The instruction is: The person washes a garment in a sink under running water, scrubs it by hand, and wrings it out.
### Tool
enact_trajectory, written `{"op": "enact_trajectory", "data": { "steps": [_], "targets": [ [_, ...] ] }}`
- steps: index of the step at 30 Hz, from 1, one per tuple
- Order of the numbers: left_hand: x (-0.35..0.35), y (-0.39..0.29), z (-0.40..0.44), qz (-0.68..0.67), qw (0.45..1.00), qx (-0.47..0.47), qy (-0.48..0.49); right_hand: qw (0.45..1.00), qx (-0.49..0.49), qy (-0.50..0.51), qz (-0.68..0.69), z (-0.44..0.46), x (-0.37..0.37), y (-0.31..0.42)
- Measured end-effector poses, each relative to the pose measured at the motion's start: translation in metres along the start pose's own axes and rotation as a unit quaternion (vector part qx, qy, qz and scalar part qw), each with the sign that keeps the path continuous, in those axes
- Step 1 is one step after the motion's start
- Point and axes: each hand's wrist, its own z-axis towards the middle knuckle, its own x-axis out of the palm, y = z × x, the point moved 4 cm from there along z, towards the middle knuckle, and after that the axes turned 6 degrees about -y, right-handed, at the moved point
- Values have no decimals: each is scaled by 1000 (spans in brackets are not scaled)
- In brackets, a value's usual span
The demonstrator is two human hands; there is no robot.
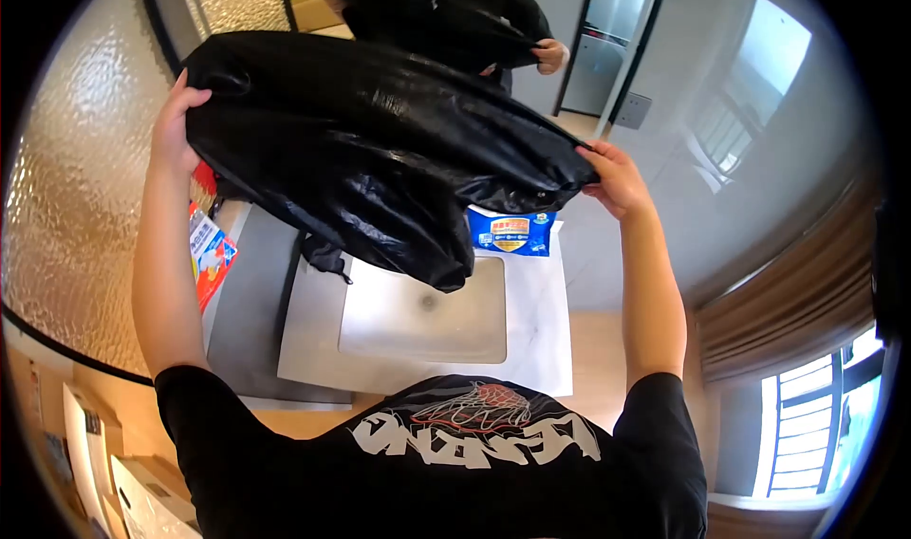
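Between hands (pixel 622 180), black bag (pixel 351 131); blue pack (pixel 512 233), lettering (pixel 510 224) unclear.

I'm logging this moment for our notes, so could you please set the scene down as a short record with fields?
Left-hand grip: one end of the black sheet
Right-hand grip: opposite end
Sheet: glossy, creased, raised; bag or garment, cannot tell
Setting: pale counter, white sink partly hidden by the sheet
On counter: blue pack, beyond the sink
By left forearm: red-and-blue packet
Unclear: small black item, left of the sink
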Motion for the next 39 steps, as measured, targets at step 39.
{"op": "enact_trajectory", "data": {
  "steps": [39],
  "targets": [
    [12, -2, -2, -45, 998, -35, -33, 943, 76, -10, 324, 14, -17, 20]
  ]
}}
